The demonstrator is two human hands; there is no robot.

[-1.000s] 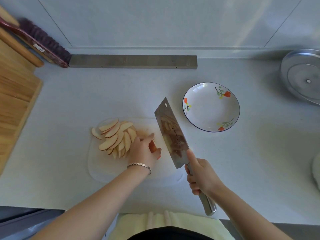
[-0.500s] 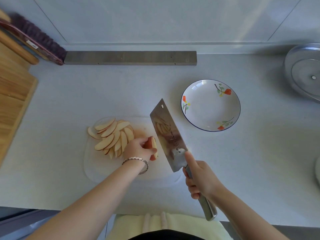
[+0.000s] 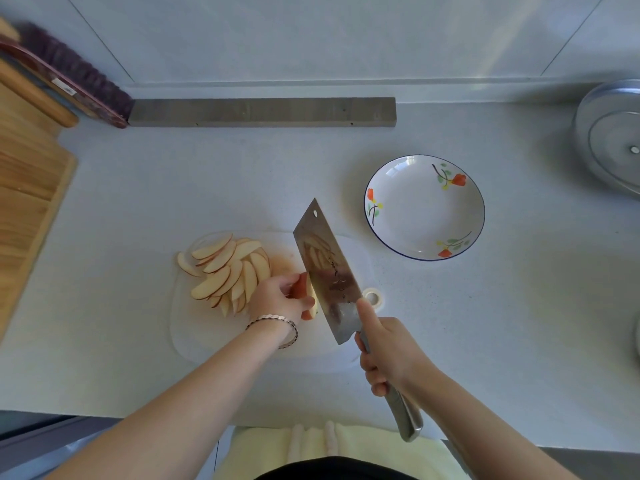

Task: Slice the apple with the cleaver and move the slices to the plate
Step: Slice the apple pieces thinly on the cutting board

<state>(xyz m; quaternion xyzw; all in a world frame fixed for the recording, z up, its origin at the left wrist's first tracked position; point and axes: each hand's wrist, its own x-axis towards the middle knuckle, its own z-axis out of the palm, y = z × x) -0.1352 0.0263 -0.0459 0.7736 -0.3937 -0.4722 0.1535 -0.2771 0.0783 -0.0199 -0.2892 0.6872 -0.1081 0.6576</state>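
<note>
- The left hand [image 3: 281,296] pinched the last apple wedge [image 3: 307,294] on the translucent cutting board [image 3: 194,341], beside the fanned slices [image 3: 228,271].
- The right hand [image 3: 388,355] was wrapped around the cleaver [image 3: 329,275] handle, forefinger along the blade, which lay against the wedge.
- A clean cut probably needed fingertips tucked back and a straight downward press.
- The flowered plate [image 3: 424,207] sat empty nearby.

Soft daylight, mild shadows, fisheye-bent edges.
</note>
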